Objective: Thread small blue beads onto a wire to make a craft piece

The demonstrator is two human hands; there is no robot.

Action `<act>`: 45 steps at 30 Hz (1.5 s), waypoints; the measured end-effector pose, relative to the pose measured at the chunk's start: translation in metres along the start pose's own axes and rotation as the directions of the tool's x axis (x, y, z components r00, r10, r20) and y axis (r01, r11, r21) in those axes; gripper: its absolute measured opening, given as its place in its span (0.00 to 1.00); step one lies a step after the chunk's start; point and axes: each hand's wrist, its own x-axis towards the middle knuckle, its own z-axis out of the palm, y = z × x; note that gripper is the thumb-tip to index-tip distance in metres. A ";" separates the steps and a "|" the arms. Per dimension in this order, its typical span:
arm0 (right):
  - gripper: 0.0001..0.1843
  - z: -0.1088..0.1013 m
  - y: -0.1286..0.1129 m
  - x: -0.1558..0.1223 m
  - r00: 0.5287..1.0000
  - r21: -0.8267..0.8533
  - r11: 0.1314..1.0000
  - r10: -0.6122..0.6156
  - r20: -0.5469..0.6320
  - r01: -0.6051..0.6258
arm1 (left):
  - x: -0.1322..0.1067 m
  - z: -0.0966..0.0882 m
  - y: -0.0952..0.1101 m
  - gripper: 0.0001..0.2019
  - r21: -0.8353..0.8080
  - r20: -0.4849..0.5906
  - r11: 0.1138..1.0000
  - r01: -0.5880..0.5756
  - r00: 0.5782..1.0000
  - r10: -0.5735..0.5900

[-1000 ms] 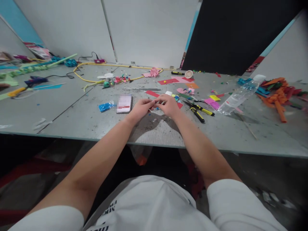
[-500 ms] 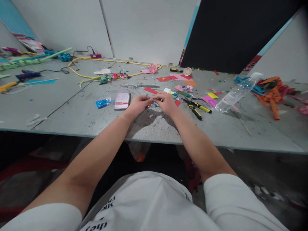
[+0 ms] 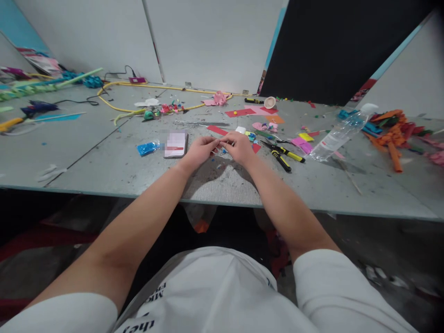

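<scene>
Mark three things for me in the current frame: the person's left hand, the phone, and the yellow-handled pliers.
left hand (image 3: pixel 199 152), head view, on the back of the hand.
phone (image 3: pixel 175 144), head view, on the middle of its upward face.
yellow-handled pliers (image 3: pixel 282 163), head view, on the nearer handle.

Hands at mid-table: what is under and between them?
The left hand and right hand pinch a small piece with blue and red bits, too small to identify. Below, the grey table shows their shadow. Whatever the palms cover is hidden.
</scene>
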 end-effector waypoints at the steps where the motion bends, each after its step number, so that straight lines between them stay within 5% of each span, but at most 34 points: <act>1: 0.07 0.001 0.001 0.000 1.000 -0.008 1.000 -0.004 -0.002 0.004 | 0.000 0.000 0.000 0.12 0.031 0.000 0.999 -0.023 1.000 0.023; 6: 0.08 0.004 0.004 0.001 0.996 -0.042 0.997 0.057 -0.074 -0.060 | 0.005 0.002 -0.003 0.13 0.140 -0.067 0.989 -0.053 0.996 0.063; 10: 0.08 0.004 0.009 0.003 0.948 0.075 0.981 0.190 -0.256 -0.176 | 0.010 0.001 -0.006 0.08 0.053 -0.158 0.999 -0.010 0.987 0.018; 13: 0.14 0.002 0.012 0.003 0.930 0.128 0.964 0.258 -0.261 -0.231 | 0.013 -0.001 -0.007 0.10 0.024 -0.199 1.000 0.006 0.980 -0.001; 22: 0.09 0.006 0.012 0.004 0.963 0.128 0.958 0.264 -0.048 -0.256 | 0.012 -0.013 -0.006 0.15 0.249 -0.236 0.968 0.000 0.970 0.061; 28: 0.19 0.005 0.008 0.000 0.967 0.044 0.972 0.225 0.116 -0.232 | 0.010 -0.014 -0.006 0.21 0.451 -0.069 0.891 -0.043 0.994 0.083; 33: 0.07 0.006 0.013 0.001 0.961 0.082 0.960 0.257 0.104 -0.266 | 0.014 -0.015 -0.010 0.16 0.450 -0.071 0.892 -0.033 0.995 0.073; 39: 0.09 0.002 0.009 0.000 0.919 0.153 0.924 0.308 0.245 -0.350 | 0.012 -0.028 -0.010 0.07 0.582 0.001 0.809 -0.082 0.995 0.101; 45: 0.06 -0.005 -0.006 -0.006 0.795 0.070 0.941 0.239 0.558 -0.332 | 0.006 -0.036 -0.011 0.07 0.724 0.189 0.664 -0.186 0.980 0.068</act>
